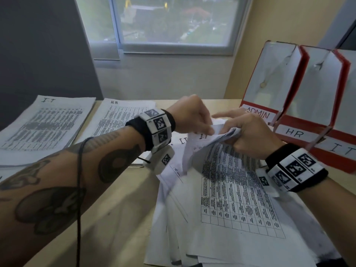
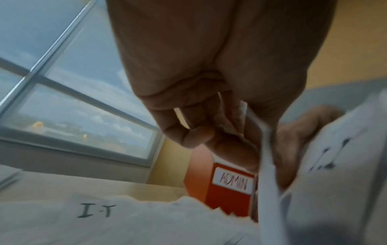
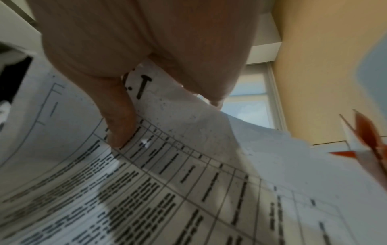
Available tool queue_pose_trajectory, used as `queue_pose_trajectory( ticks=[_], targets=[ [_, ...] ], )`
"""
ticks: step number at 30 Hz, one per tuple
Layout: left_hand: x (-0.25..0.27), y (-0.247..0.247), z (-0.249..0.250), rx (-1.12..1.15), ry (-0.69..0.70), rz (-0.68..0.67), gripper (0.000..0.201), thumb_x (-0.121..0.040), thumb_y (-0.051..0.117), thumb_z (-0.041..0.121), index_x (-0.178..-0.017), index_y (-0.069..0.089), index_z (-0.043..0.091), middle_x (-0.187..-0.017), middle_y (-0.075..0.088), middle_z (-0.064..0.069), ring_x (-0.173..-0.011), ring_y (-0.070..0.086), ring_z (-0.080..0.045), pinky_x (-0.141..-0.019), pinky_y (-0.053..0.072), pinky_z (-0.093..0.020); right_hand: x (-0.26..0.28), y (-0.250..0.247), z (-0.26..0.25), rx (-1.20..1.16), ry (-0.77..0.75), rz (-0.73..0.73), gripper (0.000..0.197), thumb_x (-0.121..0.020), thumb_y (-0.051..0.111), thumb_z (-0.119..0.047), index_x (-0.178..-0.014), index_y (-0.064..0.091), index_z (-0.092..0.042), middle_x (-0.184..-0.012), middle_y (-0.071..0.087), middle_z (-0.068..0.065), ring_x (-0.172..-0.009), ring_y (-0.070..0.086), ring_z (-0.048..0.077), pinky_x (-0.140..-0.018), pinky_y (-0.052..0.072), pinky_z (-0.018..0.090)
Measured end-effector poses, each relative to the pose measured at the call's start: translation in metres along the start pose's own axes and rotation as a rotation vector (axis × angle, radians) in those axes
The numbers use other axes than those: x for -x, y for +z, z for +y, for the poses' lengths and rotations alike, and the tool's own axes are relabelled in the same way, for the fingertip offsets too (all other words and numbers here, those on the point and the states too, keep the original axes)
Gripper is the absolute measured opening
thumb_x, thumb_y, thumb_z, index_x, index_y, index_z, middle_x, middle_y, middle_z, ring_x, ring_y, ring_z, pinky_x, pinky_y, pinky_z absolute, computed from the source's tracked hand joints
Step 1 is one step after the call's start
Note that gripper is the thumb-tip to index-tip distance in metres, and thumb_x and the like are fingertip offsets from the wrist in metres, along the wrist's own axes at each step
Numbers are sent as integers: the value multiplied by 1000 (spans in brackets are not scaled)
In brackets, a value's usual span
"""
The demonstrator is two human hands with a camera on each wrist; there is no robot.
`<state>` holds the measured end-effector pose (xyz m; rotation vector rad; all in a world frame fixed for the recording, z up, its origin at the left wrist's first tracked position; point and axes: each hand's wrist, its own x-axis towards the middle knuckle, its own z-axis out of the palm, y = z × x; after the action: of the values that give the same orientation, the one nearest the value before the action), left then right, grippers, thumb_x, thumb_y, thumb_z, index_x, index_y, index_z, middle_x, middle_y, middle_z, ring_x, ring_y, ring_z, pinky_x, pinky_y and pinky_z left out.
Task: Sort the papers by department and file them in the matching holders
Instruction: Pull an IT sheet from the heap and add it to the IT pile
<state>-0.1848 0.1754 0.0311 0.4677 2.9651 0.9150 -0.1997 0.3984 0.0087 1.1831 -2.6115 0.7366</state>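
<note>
A loose pile of printed papers lies on the desk in front of me. My left hand pinches the top edge of a sheet marked I.T and lifts it off the pile. Right beside it, my right hand grips the raised top edge of a table-printed sheet, thumb on its face. The left wrist view shows the pinched sheet edge and another I-T page lying below. Red holders stand at the right, labelled ADMIN, HR and IT.
Two sorted stacks lie at the desk's back left: one headed I-T, one headed H.R. A window and wall are behind. A dark panel stands at the left. A thin black cord hangs over my left forearm.
</note>
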Motion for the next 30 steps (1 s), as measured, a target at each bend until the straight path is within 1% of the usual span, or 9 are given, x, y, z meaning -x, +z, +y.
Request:
queue_pose_trajectory(
  ticks=[2, 4, 7, 12, 16, 19, 22, 26, 30],
  targets=[
    [3, -6, 6, 125, 28, 18, 12, -81, 88, 34, -77, 79, 27, -60, 73, 10, -53, 64, -2, -60, 53, -21, -2, 1, 1, -8, 4, -11, 19, -76, 90, -10, -71, 77, -23, -83, 74, -12, -82, 63, -6, -114, 35, 44],
    [5, -13, 2, 222, 15, 60, 21, -89, 80, 38, -82, 80, 19, -65, 76, 4, -53, 65, -7, -58, 52, -26, 0, 0, 3, -39, 27, -21, 17, -76, 91, -10, -73, 78, -21, -69, 70, -12, -70, 64, -1, -104, 48, 45],
    [5, -18, -21, 295, -102, 73, 36, -101, 64, 42, -85, 78, 13, -71, 78, -2, -56, 70, -11, -56, 49, -27, 9, -5, 4, -57, 43, -17, 28, -73, 92, -3, -76, 73, -23, -72, 70, -11, -66, 65, 6, -63, 60, 43],
    [4, 11, -56, -357, -282, -229, 51, -82, 75, 67, -112, 74, 26, -96, 69, 11, -91, 64, -15, -94, 56, -37, 17, -12, 4, -132, 133, -9, 62, -70, 88, 8, -107, 52, -24, -77, 69, -6, -68, 68, 7, -51, 51, 22],
    [-3, 30, -60, -325, -305, -206, 72, -72, 82, 68, -127, 69, 24, -113, 70, 3, -102, 63, -20, -97, 55, -39, 15, -15, 6, -31, 69, -19, 51, -71, 87, 7, -93, 64, -32, -78, 66, -14, -76, 65, 0, -58, 48, 13],
    [-8, 32, -53, -282, -285, -154, 46, -76, 88, 50, -108, 76, 20, -96, 74, 2, -90, 71, -20, -78, 60, -34, 15, -13, 11, 39, -5, -55, 64, -70, 85, 10, -62, 50, -43, -63, 53, -23, -67, 59, -3, -57, 42, 8],
    [-11, 24, -50, -232, -276, -34, 16, -78, 90, 37, -82, 79, 26, -85, 74, 5, -85, 71, -17, -76, 62, -34, 16, -11, 19, 79, -24, -52, 46, -71, 88, 2, -59, 60, -33, -64, 58, -17, -64, 60, 5, -54, 42, 11],
    [-9, 14, -37, -205, -179, -13, 6, -85, 85, 34, -82, 83, 30, -79, 72, 10, -86, 68, -12, -78, 60, -34, 17, -10, 17, 62, 26, -46, 24, -70, 92, -4, -68, 76, -21, -92, 73, -9, -83, 68, 9, -70, 57, 32],
    [-4, 4, -10, -79, -8, -38, 17, -88, 81, 38, -82, 84, 23, -61, 73, 9, -56, 62, 0, -64, 48, -20, 10, -6, 13, 40, 50, -52, 26, -68, 92, -3, -66, 72, -19, -125, 72, -7, -111, 66, 7, -90, 49, 26]
  ],
)
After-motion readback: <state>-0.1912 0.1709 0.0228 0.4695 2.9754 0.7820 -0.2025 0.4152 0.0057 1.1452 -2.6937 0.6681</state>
